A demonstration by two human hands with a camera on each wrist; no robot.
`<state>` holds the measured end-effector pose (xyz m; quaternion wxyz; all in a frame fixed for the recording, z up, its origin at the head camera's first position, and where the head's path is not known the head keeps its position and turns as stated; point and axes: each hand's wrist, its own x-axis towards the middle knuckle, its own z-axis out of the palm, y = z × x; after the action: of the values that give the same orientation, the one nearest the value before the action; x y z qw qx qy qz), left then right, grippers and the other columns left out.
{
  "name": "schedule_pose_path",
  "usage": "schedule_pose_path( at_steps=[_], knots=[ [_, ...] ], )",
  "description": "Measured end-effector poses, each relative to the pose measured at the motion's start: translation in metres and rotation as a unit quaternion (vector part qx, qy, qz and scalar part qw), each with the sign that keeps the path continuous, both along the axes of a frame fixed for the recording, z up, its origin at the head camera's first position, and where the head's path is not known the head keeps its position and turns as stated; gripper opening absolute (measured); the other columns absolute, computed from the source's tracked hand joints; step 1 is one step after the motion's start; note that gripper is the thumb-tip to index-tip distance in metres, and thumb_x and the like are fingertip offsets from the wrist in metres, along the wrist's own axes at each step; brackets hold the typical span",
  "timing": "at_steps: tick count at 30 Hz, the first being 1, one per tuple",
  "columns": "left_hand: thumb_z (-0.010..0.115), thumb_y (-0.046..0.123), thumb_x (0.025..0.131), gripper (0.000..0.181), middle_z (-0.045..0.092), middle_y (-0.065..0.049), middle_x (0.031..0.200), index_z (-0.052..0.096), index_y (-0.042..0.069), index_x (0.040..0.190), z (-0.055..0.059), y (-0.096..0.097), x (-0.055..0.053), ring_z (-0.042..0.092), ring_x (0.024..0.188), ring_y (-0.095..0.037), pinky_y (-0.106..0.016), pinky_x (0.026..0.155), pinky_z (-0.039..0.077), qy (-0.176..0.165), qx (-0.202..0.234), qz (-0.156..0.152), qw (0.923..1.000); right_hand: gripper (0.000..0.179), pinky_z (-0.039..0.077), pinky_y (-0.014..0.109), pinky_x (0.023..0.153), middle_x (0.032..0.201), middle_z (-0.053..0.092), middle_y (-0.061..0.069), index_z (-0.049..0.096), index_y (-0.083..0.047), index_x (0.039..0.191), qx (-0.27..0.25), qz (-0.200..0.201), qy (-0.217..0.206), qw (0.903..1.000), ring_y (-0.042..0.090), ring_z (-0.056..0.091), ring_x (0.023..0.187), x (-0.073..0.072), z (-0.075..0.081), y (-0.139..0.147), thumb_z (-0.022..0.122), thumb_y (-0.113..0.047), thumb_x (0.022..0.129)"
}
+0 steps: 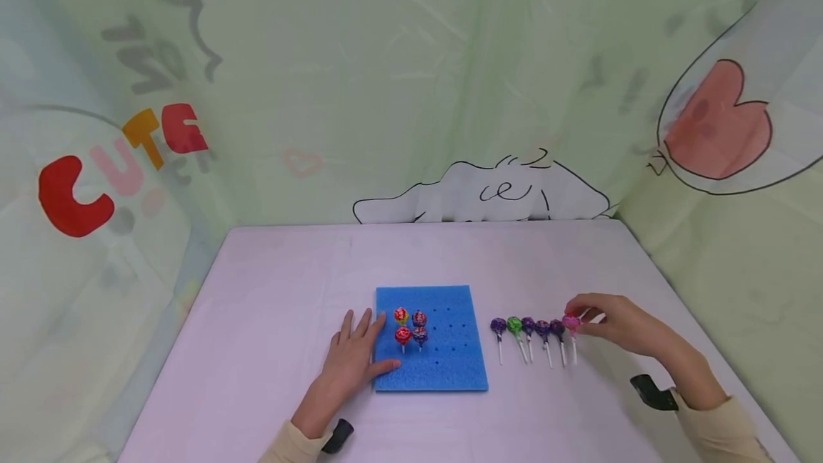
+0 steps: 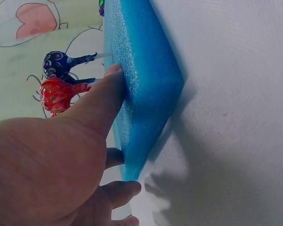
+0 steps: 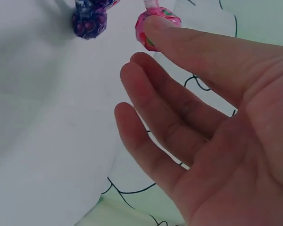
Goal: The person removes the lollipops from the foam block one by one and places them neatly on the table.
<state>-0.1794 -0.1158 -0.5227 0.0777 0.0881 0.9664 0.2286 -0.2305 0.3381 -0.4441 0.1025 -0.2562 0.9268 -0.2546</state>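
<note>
My right hand (image 1: pixel 620 324) pinches the wrapped head of a pink lollipop (image 1: pixel 571 323) at the right end of a row; in the right wrist view the thumb lies on the pink wrapper (image 3: pixel 155 29) and the other fingers are bent below it. My left hand (image 1: pixel 349 357), fingers spread, rests at the left edge of a blue foam board (image 1: pixel 450 370), its thumb on the board's top. In the board's left part stand several lollipops, among them a red one (image 1: pixel 402 335) and a dark blue one (image 1: pixel 420 335). Small holes dot the foam to their right.
Beside the pink lollipop lie a purple lollipop (image 1: pixel 557 329), a green lollipop (image 1: pixel 514 325) and several more dark ones, sticks toward the person. Everything rests on a pale cloth-covered table (image 1: pixel 289 270). Printed curtains (image 1: pixel 386 91) enclose its back and sides.
</note>
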Motion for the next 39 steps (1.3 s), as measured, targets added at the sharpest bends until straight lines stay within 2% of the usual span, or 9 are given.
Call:
schedule_pose_path(
  at_steps=[7, 22, 28, 39],
  knots=[
    [0.074, 0.053, 0.085, 0.088, 0.031, -0.021, 0.163, 0.040, 0.011, 0.155, -0.003, -0.001, 0.000, 0.015, 0.152, -0.051, -0.069, 0.116, 0.025, 0.006, 0.001, -0.002, 1.0000, 0.016, 0.055, 0.025, 0.072, 0.096, 0.071, -0.001, 0.069, -0.009, 0.101, 0.026, 0.005, -0.019, 0.9995, 0.011, 0.065, 0.086, -0.006, -0.008, 0.010, 0.076, -0.011, 0.087],
    [0.074, 0.053, 0.086, 0.088, 0.031, -0.021, 0.163, 0.039, 0.012, 0.155, 0.002, -0.002, 0.001, 0.015, 0.152, -0.051, -0.069, 0.116, 0.025, -0.001, 0.005, -0.005, 1.0000, 0.015, 0.054, 0.025, 0.070, 0.095, 0.070, 0.004, 0.070, -0.007, 0.100, 0.043, -0.014, -0.079, 0.9958, 0.020, 0.065, 0.087, -0.020, -0.031, 0.018, 0.073, -0.002, 0.087],
    [0.073, 0.054, 0.086, 0.088, 0.031, -0.021, 0.162, 0.039, 0.011, 0.155, 0.000, -0.002, 0.001, 0.015, 0.151, -0.052, -0.070, 0.115, 0.025, 0.003, 0.009, -0.008, 0.9999, 0.018, 0.053, 0.027, 0.070, 0.095, 0.068, 0.003, 0.069, -0.006, 0.102, 0.053, -0.029, -0.081, 0.9949, 0.021, 0.063, 0.089, -0.024, -0.037, 0.017, 0.073, 0.001, 0.086],
    [0.073, 0.054, 0.085, 0.089, 0.031, -0.021, 0.162, 0.039, 0.011, 0.155, 0.000, -0.001, 0.002, 0.015, 0.151, -0.052, -0.070, 0.115, 0.025, -0.001, 0.008, -0.004, 1.0000, 0.017, 0.055, 0.030, 0.073, 0.097, 0.069, 0.004, 0.069, -0.004, 0.102, 0.050, -0.028, -0.082, 0.9949, 0.022, 0.065, 0.090, -0.023, -0.037, 0.011, 0.073, -0.001, 0.086]
  ],
)
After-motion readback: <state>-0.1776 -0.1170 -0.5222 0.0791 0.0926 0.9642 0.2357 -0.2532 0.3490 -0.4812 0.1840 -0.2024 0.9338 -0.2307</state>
